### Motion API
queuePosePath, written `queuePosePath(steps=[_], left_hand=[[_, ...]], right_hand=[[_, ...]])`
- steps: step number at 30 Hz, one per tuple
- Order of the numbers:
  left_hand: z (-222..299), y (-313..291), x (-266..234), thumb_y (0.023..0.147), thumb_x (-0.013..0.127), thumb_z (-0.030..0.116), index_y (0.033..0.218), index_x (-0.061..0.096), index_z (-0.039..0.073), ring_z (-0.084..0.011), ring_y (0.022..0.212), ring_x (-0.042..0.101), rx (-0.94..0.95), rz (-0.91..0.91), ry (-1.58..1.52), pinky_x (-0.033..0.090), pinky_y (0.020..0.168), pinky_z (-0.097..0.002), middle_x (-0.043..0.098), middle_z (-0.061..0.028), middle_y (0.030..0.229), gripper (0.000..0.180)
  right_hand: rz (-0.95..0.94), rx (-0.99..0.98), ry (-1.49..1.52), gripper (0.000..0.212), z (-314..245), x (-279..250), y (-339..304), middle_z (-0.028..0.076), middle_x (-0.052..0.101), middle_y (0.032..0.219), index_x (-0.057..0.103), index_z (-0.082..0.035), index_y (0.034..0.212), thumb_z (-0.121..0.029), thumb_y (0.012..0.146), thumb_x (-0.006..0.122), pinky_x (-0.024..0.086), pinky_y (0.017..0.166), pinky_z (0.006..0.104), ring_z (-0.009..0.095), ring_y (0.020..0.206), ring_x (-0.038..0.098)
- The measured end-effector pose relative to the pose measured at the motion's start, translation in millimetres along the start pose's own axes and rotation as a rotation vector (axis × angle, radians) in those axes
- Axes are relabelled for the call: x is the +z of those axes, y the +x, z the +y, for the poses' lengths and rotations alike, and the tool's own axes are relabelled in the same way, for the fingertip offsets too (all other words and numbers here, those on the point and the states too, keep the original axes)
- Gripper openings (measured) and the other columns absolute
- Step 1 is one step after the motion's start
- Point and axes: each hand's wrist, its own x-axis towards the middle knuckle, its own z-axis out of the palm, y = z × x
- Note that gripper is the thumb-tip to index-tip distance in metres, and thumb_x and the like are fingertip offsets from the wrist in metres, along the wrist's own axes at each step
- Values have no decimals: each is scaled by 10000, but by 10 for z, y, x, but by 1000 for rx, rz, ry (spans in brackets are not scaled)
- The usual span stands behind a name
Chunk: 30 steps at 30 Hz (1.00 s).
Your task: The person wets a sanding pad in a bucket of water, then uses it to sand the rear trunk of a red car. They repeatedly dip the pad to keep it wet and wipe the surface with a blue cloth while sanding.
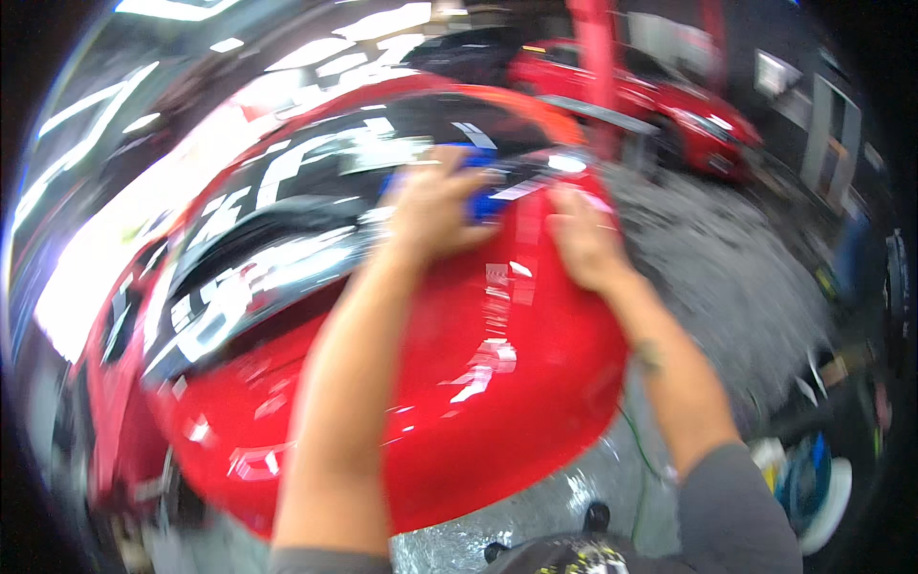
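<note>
A glossy red car point(478, 383) fills the middle of the view, with a dark, shiny window point(316, 158) beyond its red panel. My left hand point(435, 206) is pressed down on a blue cloth point(486, 196) near the window's lower right part. The cloth shows on both sides of the fingers; motion blur hides its exact shape. Against the right side of the red body lies my right hand point(583, 239), its fingers stretched out and nothing seen in them. Both forearms reach forward over the car.
Another red car point(703, 124) stands at the far right, behind a red post point(595, 77). Grey wet-looking floor point(717, 258) runs along the right side. A thin green hose point(643, 450) lies near the car's corner. Blue and white items point(813, 483) sit at the lower right.
</note>
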Motion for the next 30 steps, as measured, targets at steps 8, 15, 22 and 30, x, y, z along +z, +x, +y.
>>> queuePosePath(steps=[8,15,22,30], left_hand=[[-63,169,-50,726,891,471,1196,784,184,-413,1333,576,37,47,96,526,1113,-530,641,-142,1353,562],[-32,163,-26,736,879,455,1261,788,182,-394,1369,559,22,35,122,513,1136,-522,633,-129,1400,598],[4,135,-50,732,878,442,1245,786,188,-395,1366,554,-5,-2,95,513,1138,-522,631,-129,1395,579],[-4,166,0,727,881,436,1240,782,189,-399,1357,562,16,41,121,521,1127,-539,629,-133,1395,579]], right_hand=[[-243,-131,-90,609,-207,-407,-1549,244,317,1804,337,11,1719,-207,1156,417,109,1374,604,414,1693,265],[-62,-23,86,582,358,-31,-81,208,256,1834,309,-32,1743,-263,1215,384,132,1378,569,373,1710,213],[-323,-59,-14,649,5,-457,-2058,268,275,1811,290,38,1730,-174,1134,438,93,1372,624,450,1693,231],[-116,98,41,602,585,-65,-140,169,279,1835,298,-57,1754,-302,1212,390,99,1367,612,334,1707,239]])
